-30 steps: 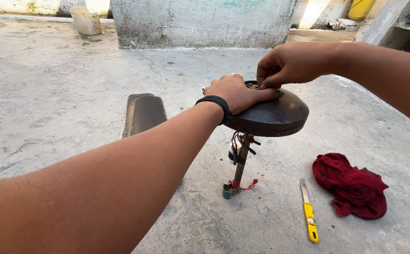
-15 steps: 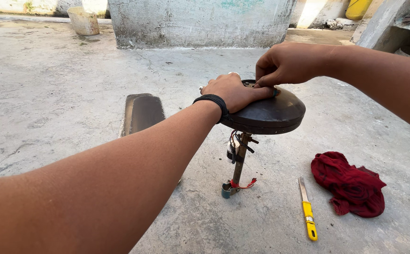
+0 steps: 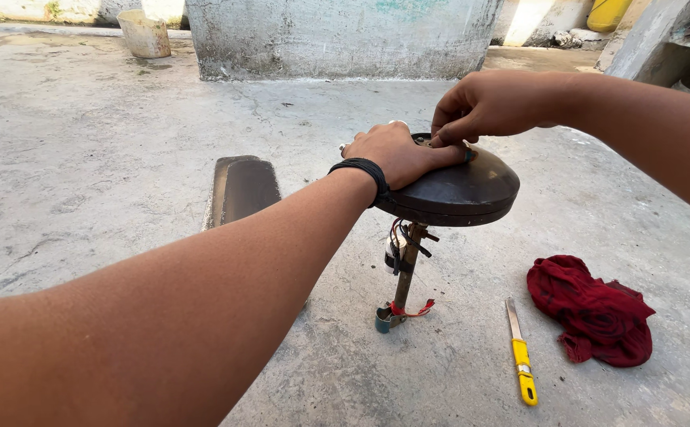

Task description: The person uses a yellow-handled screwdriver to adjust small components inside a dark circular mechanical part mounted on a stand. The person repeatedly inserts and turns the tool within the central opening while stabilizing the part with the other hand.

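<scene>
A dark round dome-shaped motor housing [image 3: 460,194] stands on a thin metal rod [image 3: 405,273] with red and black wires, upright on the concrete floor. My left hand [image 3: 396,154], with a black band at the wrist, lies flat on the dome's top and steadies it. My right hand [image 3: 487,103] pinches something small at the dome's top centre; what its fingertips hold is hidden. A dark curved blade [image 3: 242,190] lies flat on the floor to the left of the rod.
A yellow-handled utility knife [image 3: 521,352] lies on the concrete at the lower right, beside a crumpled red cloth [image 3: 594,312]. A concrete block wall [image 3: 345,35] rises behind, and a pale bucket [image 3: 145,33] stands at the far left.
My hands stay on the dome in the same places. The view has shifted slightly; the dome and rod stand as before.
</scene>
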